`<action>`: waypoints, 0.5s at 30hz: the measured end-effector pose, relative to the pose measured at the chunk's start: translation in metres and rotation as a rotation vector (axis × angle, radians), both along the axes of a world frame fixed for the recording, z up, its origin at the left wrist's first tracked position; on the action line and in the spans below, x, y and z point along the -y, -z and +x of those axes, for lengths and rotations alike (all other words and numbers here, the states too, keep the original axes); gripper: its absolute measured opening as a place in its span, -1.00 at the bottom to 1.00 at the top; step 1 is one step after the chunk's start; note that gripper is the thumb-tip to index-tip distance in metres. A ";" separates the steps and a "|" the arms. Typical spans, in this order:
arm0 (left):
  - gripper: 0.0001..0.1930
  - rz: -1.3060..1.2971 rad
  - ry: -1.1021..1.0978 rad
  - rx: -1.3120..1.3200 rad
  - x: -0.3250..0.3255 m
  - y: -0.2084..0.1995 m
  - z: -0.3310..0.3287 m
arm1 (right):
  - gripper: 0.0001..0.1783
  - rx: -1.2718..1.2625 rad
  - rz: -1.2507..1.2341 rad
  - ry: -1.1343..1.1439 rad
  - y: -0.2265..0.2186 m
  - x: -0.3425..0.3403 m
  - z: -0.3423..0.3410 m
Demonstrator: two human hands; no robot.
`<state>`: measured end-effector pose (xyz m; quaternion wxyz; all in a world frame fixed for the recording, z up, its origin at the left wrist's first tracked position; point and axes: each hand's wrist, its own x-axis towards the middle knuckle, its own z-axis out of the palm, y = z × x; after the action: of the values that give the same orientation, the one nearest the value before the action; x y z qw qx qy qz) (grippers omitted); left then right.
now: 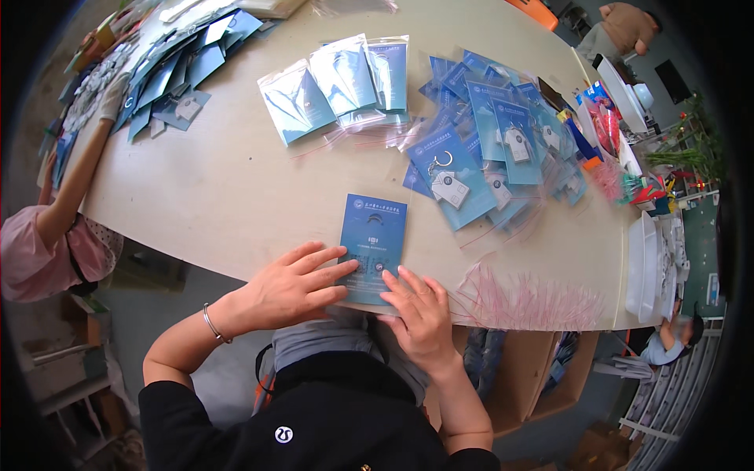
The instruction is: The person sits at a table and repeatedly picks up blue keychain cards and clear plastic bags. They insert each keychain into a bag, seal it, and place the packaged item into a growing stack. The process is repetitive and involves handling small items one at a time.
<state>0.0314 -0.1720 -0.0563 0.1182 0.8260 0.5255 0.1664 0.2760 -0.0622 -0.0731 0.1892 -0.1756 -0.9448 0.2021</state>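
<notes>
Lying near the table's front edge is a blue printed card (375, 216), upright to me, with a small cut-out near its top. My left hand (294, 281) lies open across the card's left edge, its fingertips on the lower half. At the lower right corner, my right hand (420, 314) has its fingers stretched out and touching the card. Neither hand grips anything. To the right of the card, a shirt-shaped white keychain (450, 190) hangs on a similar blue card in a clear bag, on top of a loose heap of bagged cards (522, 118).
Clear bags holding blue cards (342, 74) are fanned out beyond my hands. Thin reddish strips (542, 302) lie along the front edge. At far left, a co-worker's gloved hand (115, 96) is by another card pile (177, 71). White trays (642, 267) stand at right; a cardboard box (514, 377) sits below.
</notes>
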 end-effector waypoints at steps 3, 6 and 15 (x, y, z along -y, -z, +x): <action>-0.70 0.089 -0.053 0.041 0.006 0.016 0.002 | -0.59 -0.058 -0.021 0.021 0.001 0.002 0.001; -0.78 0.121 -0.093 0.086 0.006 0.016 0.008 | -0.61 -0.115 -0.013 0.058 0.004 0.005 0.003; -0.87 0.226 -0.143 0.193 0.009 0.023 0.012 | -0.48 -0.256 -0.198 0.097 -0.016 0.012 -0.006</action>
<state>0.0430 -0.1814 -0.0794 0.0623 0.7746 0.5473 0.3108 0.2705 -0.0742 -0.0567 0.2992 -0.2114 -0.8789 0.3056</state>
